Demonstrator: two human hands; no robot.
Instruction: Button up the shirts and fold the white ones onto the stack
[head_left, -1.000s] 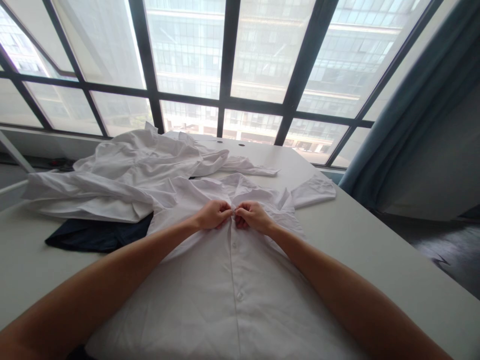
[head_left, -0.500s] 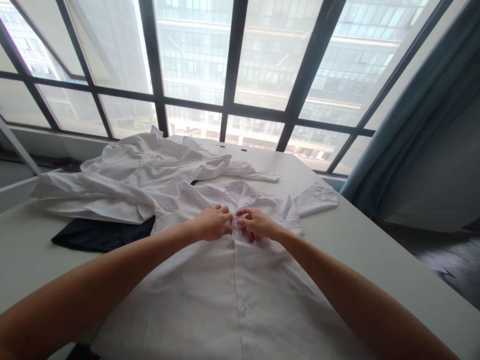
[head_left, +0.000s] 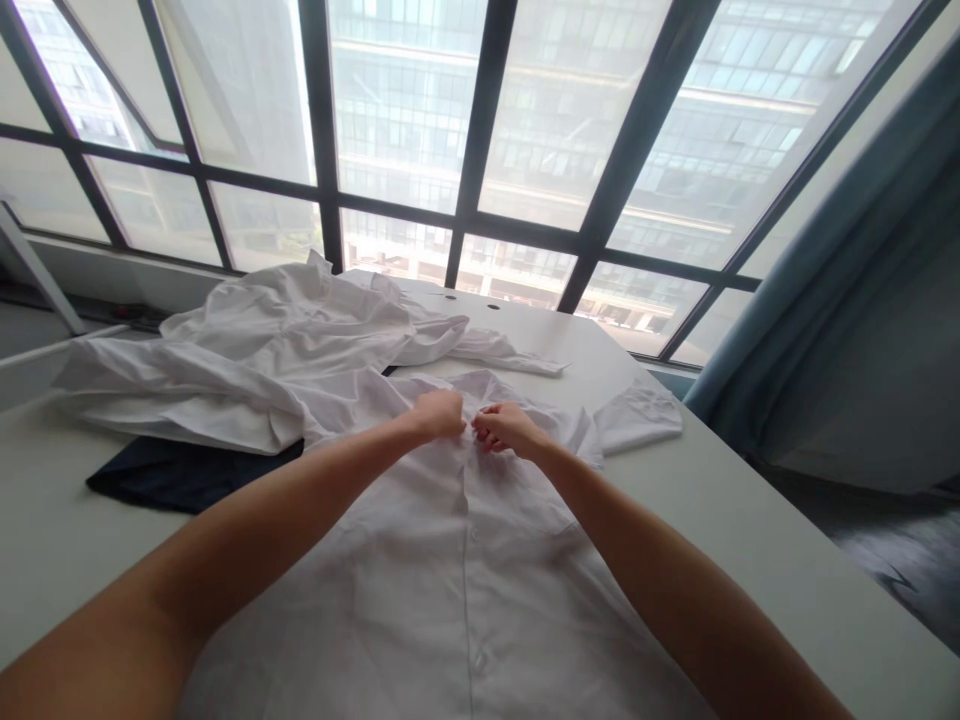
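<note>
A white button-up shirt (head_left: 405,560) lies front side up on the table, its collar end away from me and its button placket running down the middle. Both my hands meet at the upper placket near the collar. My left hand (head_left: 441,414) pinches the shirt's front edge, its fingertips partly hidden behind the knuckles. Just beside it, my right hand (head_left: 504,428) has thumb and fingers closed on the other side of the placket. Lower down, a button (head_left: 480,661) shows on the placket. Any button between my fingertips is too small to make out.
More white garments (head_left: 262,320) lie heaped at the far left, over a dark navy cloth (head_left: 187,475). The white table (head_left: 757,540) ends along a slanting right edge. A blue-grey curtain (head_left: 810,270) hangs at the right, and large windows stand behind.
Both hands have moved slightly up the placket toward the collar, and their fingers have closed into tighter pinches. The camera view has shifted a little.
</note>
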